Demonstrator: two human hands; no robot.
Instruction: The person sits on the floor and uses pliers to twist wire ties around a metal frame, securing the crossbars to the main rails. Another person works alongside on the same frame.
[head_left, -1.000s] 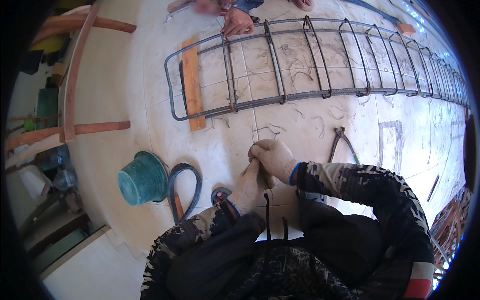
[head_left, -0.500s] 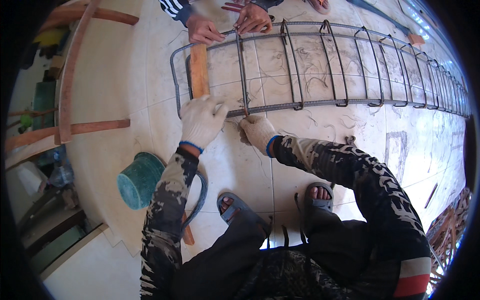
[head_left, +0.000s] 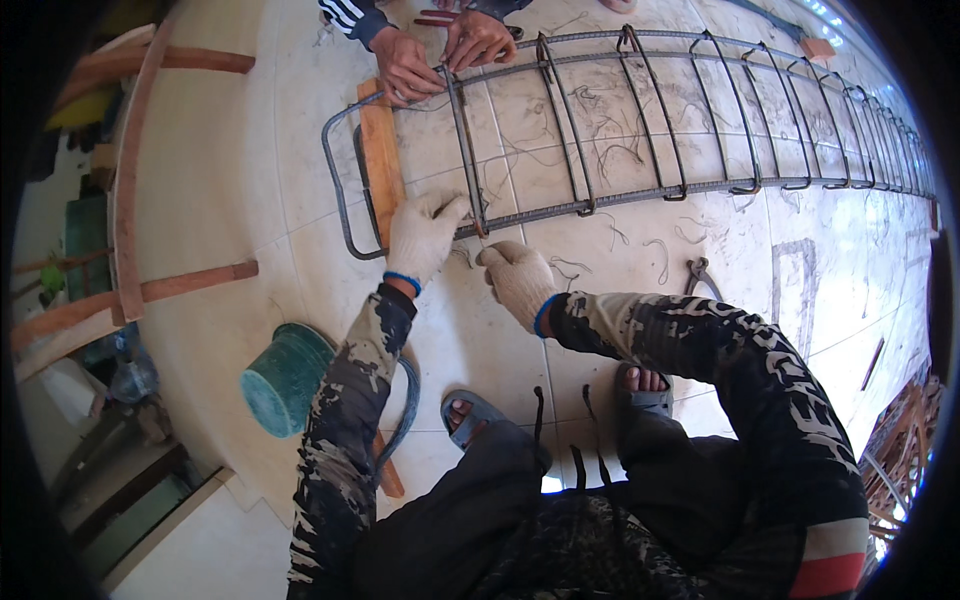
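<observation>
A cage of ribbed steel bars and bent stirrups [head_left: 660, 188] stretches from the centre to the far right. My left hand [head_left: 422, 238], in a white knit glove, is at its near bar, its curled thumb and fingers beside the first inner stirrup [head_left: 467, 155]. What it pinches is hidden. My gloved right hand [head_left: 520, 282] is closed just below that bar, apart from it; any wire in its fingers is too small to make out. Across the cage, a co-worker's bare hands [head_left: 405, 66] work where the same stirrup meets the far bar.
A wooden block [head_left: 380, 160] lies under the cage's left end. Pincers [head_left: 700, 278] and scraps of tie wire [head_left: 655, 258] lie on the tiled floor [head_left: 620, 350]. A green bucket [head_left: 288, 378] stands left of my left forearm. Wooden beams [head_left: 200, 282] are at the far left.
My right hand has come away from the near bar, toward me. My left fingers have moved closer to the stirrup. The view has shifted slightly, showing more of the pincers.
</observation>
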